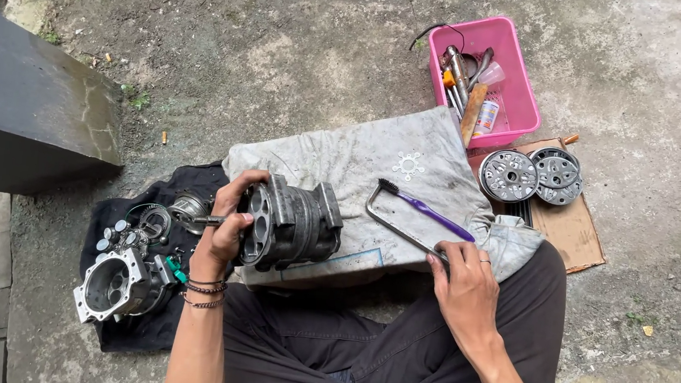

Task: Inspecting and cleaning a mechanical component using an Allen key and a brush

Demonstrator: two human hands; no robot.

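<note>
Left hand [225, 226] gripping a grey compressor cylinder block [288, 221].
Right hand [464, 287] is closing its fingers on a bent metal rod [399, 226] near the purple toothbrush [430, 213].

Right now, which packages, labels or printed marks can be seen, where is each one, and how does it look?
Small tube or can: inside the pink basket, top right; cylindrical, white with an orange-red label band.
Printed emblem: on the grey cloth, centre; small white round, sun-like mark.
Flattened cardboard: on the ground under two round metal plates; brown, plain.
No signs or screens are in view.
</note>
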